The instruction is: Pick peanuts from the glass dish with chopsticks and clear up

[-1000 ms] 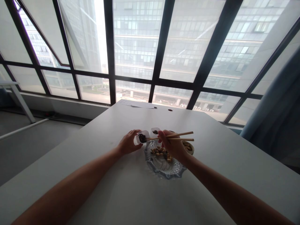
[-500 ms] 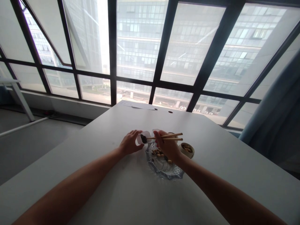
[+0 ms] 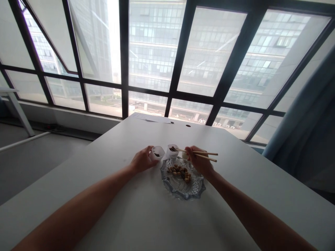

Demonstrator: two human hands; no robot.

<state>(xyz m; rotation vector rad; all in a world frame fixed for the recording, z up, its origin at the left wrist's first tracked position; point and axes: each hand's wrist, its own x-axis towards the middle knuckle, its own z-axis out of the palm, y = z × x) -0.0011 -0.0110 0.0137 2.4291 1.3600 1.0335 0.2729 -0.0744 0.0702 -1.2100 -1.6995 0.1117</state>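
Note:
My left hand [image 3: 143, 159] is wrapped round the side of a small white cup [image 3: 157, 157] with dark bits at its bottom. My right hand [image 3: 198, 158] grips a pair of wooden chopsticks [image 3: 205, 154], their tips at the mouth of a second white cup [image 3: 172, 153] that also has dark bits in it. Whether the tips pinch anything is too small to tell. In front of the cups lies a scalloped clear glass plate [image 3: 171, 187], bearing several brown nut-like pieces [image 3: 179, 171]. A pale container [image 3: 184, 155] is mostly hidden behind my right hand.
All of this stands on a large white table [image 3: 125, 198]. Papers [image 3: 151, 119] and two dark round holes mark its far end, near the tall windows. A blue-grey curtain [image 3: 295, 125] hangs at right; another white table's leg [image 3: 22, 113] shows at left.
My right hand and the chopsticks have moved right, from the left cup to the second cup. The left cup is less tilted. The small bowl at right is now hidden behind my right hand.

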